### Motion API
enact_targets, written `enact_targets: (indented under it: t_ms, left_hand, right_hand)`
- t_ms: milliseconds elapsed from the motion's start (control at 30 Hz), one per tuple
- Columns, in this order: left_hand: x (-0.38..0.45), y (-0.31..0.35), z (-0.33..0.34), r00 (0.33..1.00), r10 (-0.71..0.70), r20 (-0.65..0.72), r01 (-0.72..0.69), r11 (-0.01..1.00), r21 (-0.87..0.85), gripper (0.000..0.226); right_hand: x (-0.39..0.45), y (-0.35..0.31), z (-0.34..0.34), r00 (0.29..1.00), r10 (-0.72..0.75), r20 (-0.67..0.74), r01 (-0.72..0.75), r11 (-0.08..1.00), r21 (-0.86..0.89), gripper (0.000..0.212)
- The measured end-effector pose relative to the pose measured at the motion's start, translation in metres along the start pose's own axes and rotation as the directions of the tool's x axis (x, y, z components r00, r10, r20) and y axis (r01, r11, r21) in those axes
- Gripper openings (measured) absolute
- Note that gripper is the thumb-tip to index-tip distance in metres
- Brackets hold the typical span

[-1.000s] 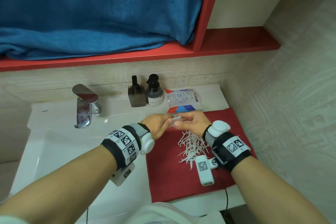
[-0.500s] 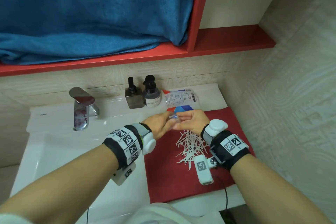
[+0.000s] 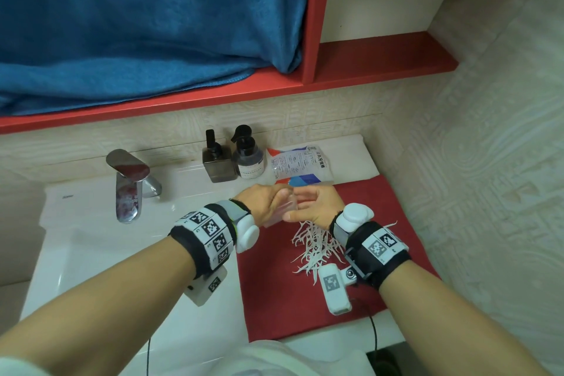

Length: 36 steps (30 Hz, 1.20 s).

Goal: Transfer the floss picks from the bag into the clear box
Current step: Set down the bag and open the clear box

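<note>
**Both hands on the clear box above a heap of floss picks**

The person holds one clear box between two hands, above the far left part of a single red mat that lies on the white counter. The left hand curls its fingers round the box's left side; the right hand pinches it from the right with thumb below and fingers bent over the top. The box is see-through and partly hidden by the fingers, so whether its lid is open cannot be told. Its longer side seems to run from near-left to far-right, tilted, though the outline is faint.

The floss picks lie in one loose white heap on the mat, just below the right hand and partly under that wrist. They are too many and too tangled to count. Most of them lie with their long axes running from far to near, fanning outward toward the person.

One bag lies flat on the counter beyond the hands, its printed face up, its near edge touching the mat's far edge. Two dark pump bottles stand side by side left of the bag, and one chrome tap stands further left by the basin. One blue towel lies on the red shelf above.
</note>
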State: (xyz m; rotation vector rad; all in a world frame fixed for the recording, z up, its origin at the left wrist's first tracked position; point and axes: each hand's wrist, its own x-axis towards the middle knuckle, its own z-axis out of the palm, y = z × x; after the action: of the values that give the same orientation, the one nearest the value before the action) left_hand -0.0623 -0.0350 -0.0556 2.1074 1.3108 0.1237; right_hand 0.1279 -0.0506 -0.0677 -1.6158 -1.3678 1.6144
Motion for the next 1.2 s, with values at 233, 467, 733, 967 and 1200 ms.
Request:
enact_targets:
  t_ms: [233, 467, 733, 967, 1200]
  left_hand:
    - [0.012, 0.021, 0.015, 0.996, -0.079, -0.045, 0.075, 0.994, -0.083, 0.035]
    - [0.028, 0.036, 0.032, 0.991, -0.122, -0.059, 0.111, 0.979, -0.171, 0.023]
    - [0.050, 0.050, 0.054, 0.958, -0.276, -0.080, 0.257, 0.948, -0.188, 0.039]
    - [0.058, 0.060, 0.061, 0.913, -0.386, -0.129, 0.346, 0.903, -0.255, 0.040]
    - [0.053, 0.057, 0.046, 0.893, -0.431, -0.130, 0.383, 0.880, -0.281, 0.044]
  right_hand:
    - [-0.024, 0.022, -0.024, 0.999, 0.038, -0.020, -0.036, 0.997, 0.066, 0.064]
    - [-0.038, 0.047, -0.036, 0.995, 0.099, -0.023, -0.097, 0.993, 0.069, 0.080]
    - [-0.041, 0.050, -0.040, 0.987, -0.004, -0.160, -0.077, 0.867, -0.493, 0.065]
    - [-0.032, 0.050, -0.041, 0.984, -0.005, -0.178, -0.108, 0.781, -0.615, 0.059]
    - [-0.026, 0.037, -0.044, 0.989, -0.005, -0.149, -0.097, 0.732, -0.675, 0.071]
